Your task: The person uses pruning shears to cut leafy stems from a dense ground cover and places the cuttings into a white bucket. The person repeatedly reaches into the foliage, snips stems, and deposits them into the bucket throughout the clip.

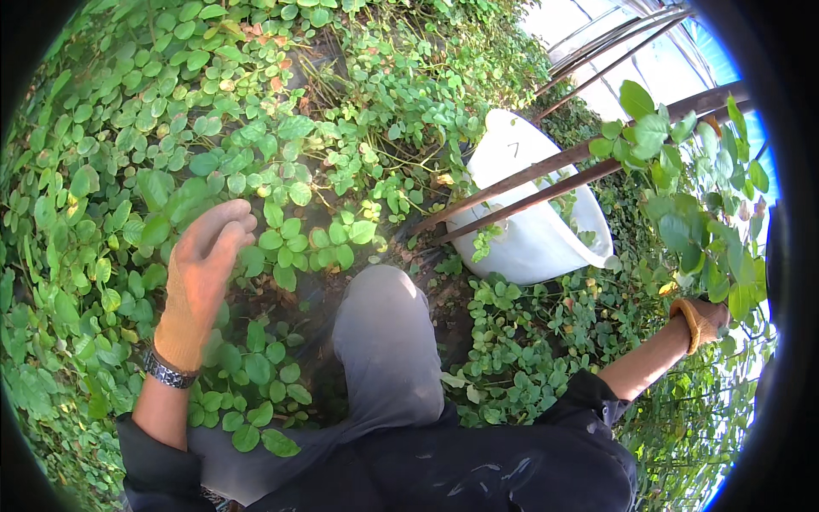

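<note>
An orange and grey work glove covers my left hand (208, 269), which is raised over low leafy plants (301, 240) with its fingers curved and thumb apart, nothing seen in it. Far to the right, my right hand (704, 321), in a similar glove with a rolled cuff, is at the base of a bunch of leafy stems (694, 224). Its fingers are partly hidden, so whether it grips the stems cannot be told. Between the hands, a large white plastic tub (512, 249) lies tilted among the plants, with some greenery visible inside.
Two rusty metal poles (544, 168) slant across the front of the tub from the soil. More thin poles (608, 48) and bright sheeting (659, 57) are at the upper right. My grey-trousered knee (387, 320) is in the middle, close to dark ground cover. Dense foliage surrounds me.
</note>
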A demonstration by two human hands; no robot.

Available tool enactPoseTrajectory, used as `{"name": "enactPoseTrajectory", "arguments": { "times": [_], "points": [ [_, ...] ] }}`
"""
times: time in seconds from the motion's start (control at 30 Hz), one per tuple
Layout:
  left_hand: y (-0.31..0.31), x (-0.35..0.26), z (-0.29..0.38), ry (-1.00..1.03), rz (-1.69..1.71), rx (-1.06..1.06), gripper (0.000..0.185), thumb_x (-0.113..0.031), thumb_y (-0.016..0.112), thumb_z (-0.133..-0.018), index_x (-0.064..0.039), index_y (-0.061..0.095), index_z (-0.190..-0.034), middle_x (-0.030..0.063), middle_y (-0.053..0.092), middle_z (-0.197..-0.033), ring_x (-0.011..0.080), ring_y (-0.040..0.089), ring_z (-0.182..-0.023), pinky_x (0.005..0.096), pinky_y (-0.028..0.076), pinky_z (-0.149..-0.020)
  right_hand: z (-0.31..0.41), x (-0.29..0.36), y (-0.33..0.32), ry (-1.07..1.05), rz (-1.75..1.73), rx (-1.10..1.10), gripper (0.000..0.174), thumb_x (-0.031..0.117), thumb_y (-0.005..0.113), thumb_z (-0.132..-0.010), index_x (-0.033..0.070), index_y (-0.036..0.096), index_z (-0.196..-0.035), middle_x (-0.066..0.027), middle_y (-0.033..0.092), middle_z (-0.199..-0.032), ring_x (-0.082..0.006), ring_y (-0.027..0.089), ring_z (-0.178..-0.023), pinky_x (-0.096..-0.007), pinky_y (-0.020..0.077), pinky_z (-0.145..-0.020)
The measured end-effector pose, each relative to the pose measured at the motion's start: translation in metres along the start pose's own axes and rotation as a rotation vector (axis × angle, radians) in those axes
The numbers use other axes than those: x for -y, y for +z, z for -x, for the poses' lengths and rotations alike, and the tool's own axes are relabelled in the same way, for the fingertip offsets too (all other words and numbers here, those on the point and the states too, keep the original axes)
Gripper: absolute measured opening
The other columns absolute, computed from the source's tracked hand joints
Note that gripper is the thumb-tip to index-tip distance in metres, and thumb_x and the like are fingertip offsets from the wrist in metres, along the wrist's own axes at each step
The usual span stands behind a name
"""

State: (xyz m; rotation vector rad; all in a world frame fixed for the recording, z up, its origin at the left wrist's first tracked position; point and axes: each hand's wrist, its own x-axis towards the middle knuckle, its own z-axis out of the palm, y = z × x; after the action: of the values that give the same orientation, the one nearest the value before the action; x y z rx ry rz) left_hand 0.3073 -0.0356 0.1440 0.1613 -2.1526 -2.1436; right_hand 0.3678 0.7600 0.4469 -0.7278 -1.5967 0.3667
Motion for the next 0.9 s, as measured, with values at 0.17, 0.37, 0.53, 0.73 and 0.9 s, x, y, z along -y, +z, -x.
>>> {"name": "enactPoseTrajectory", "arguments": {
  "times": [0.17,0.37,0.53,0.73,0.9],
  "points": [
    [0.001,-0.002,0.003,-0.055,-0.055,0.0,0.042,-0.021,0.06,-0.105,0.006,0.065,-0.137,0.0193,0.074,-0.124,0.0258,0.073,-0.111,0.0366,0.056,-0.1,-0.029,-0.023,0.056,-0.116,0.376,-0.014,0.048,0.05,0.059,-0.1,0.008,0.074,-0.118,-0.0109,0.076,-0.112,-0.0267,0.072,-0.101,-0.0409,0.0587,-0.084],
    [-0.004,-0.005,0.007,-0.038,-0.086,-0.029,0.042,-0.022,0.06,-0.106,0.005,0.065,-0.137,0.0185,0.074,-0.124,0.0249,0.073,-0.11,0.0364,0.055,-0.101,-0.006,-0.066,0.166,-0.206,0.787,0.091,0.05,0.054,0.059,-0.098,0.009,0.075,-0.113,-0.0108,0.077,-0.108,-0.0279,0.074,-0.097,-0.0413,0.0595,-0.081],
    [-0.01,-0.011,0.011,-0.057,-0.133,-0.067,0.042,-0.021,0.06,-0.106,0.005,0.064,-0.138,0.0182,0.075,-0.124,0.0234,0.073,-0.11,0.0356,0.055,-0.1,0.06,-0.105,0.24,-0.13,0.864,0.29,0.053,0.058,0.06,-0.096,0.01,0.077,-0.11,-0.0107,0.079,-0.105,-0.0289,0.076,-0.094,-0.0418,0.0602,-0.079],
    [-0.008,-0.012,0.009,-0.089,-0.172,-0.063,0.042,-0.019,0.06,-0.105,0.005,0.064,-0.139,0.0186,0.075,-0.126,0.0223,0.072,-0.109,0.0348,0.055,-0.1,0.185,-0.093,0.253,-0.274,0.714,0.691,0.048,0.051,0.071,-0.091,0.007,0.078,-0.108,-0.0126,0.08,-0.098,-0.0262,0.076,-0.09,-0.0408,0.056,-0.079],
    [-0.004,-0.006,0.008,-0.085,-0.287,0.01,0.042,-0.02,0.061,-0.103,0.005,0.066,-0.136,0.016,0.076,-0.122,0.0212,0.072,-0.109,0.0338,0.055,-0.099,0.235,-0.07,0.26,-0.113,0.592,1.006,0.051,0.046,0.069,-0.095,0.002,0.073,-0.119,-0.0151,0.077,-0.102,-0.0285,0.072,-0.091,-0.0443,0.0539,-0.083]
  ]
}}
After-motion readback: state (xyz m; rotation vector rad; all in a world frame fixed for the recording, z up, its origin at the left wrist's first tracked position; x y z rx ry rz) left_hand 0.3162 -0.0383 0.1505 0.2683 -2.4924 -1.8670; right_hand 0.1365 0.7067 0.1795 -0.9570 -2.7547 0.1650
